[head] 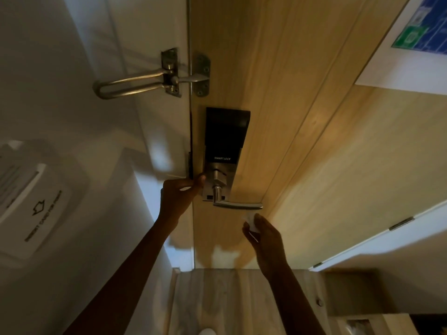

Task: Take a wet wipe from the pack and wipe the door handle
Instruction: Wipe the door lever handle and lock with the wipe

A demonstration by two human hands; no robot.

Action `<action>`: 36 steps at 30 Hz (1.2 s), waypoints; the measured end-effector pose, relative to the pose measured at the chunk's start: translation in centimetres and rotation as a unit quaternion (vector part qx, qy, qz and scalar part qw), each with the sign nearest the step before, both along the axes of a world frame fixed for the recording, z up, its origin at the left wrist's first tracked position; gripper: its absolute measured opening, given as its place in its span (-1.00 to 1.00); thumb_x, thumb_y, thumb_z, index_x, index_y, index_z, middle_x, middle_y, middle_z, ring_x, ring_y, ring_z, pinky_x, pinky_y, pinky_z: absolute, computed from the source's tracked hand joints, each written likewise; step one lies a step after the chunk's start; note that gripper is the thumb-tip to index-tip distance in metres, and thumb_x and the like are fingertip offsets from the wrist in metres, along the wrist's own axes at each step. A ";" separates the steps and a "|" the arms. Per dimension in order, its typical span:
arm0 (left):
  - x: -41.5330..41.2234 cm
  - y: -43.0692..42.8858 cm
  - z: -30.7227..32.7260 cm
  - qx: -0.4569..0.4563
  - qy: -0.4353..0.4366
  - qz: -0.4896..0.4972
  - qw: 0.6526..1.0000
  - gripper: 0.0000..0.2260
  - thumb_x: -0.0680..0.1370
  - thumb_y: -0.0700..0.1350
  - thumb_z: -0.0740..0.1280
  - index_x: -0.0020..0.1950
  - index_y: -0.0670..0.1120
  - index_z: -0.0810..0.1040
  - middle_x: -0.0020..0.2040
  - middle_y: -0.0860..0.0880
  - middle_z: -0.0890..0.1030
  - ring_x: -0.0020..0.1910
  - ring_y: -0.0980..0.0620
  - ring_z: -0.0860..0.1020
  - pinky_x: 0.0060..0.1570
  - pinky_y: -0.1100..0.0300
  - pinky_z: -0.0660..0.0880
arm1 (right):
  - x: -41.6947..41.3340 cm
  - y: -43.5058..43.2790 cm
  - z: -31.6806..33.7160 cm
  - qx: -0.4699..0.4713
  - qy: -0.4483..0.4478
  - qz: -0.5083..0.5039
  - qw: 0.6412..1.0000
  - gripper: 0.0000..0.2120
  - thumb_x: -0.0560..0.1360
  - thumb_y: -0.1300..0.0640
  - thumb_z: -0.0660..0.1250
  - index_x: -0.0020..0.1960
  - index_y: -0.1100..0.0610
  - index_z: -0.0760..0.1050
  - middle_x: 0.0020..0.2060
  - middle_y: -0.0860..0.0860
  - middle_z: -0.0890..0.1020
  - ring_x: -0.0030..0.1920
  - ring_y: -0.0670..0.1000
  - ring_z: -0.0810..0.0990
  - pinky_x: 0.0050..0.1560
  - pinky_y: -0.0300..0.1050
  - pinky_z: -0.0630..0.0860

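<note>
Wipe point(250, 222) (white, crumpled) pinched in right hand point(264, 238), just below handle point(238, 205) at 6 o'clock; left hand point(179, 197), fingers curled together, touches lock point(223, 151) edge.

This looks like a hotel room entrance. The wooden door point(278, 97) carries a black electronic lock marked "SMART LOCK" point(223, 139) and a swing-bar door guard point(135, 83). A key-card power slot point(36, 201) sits on the wall, and an evacuation plan point(425, 22) hangs on the door.
</note>
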State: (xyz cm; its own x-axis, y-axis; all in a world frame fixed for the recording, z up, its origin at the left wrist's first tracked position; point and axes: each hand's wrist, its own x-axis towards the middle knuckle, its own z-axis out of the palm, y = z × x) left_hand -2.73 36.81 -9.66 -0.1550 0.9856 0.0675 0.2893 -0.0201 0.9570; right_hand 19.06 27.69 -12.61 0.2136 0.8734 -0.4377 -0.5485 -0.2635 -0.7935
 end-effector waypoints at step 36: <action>-0.9 1.2 3.0 -0.161 -0.170 -0.059 0.971 -0.61 0.61 0.20 0.17 -0.15 0.01 0.65 -0.03 -0.19 0.73 0.08 -0.15 0.67 0.20 -0.08 0.57 | -6.0 1.2 1.5 -0.086 0.376 -0.040 0.922 -0.68 0.57 0.32 0.19 0.31 0.36 0.39 -0.06 0.33 0.65 -0.02 0.21 0.66 -0.22 0.11 0.68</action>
State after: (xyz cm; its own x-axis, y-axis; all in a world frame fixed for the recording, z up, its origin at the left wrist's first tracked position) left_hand -3.65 37.98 -6.70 -0.0001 0.9595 -0.2817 -0.0297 0.2815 0.9591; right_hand 13.05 28.93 -11.10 -0.1466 0.7720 -0.6185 -0.9497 -0.2849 -0.1305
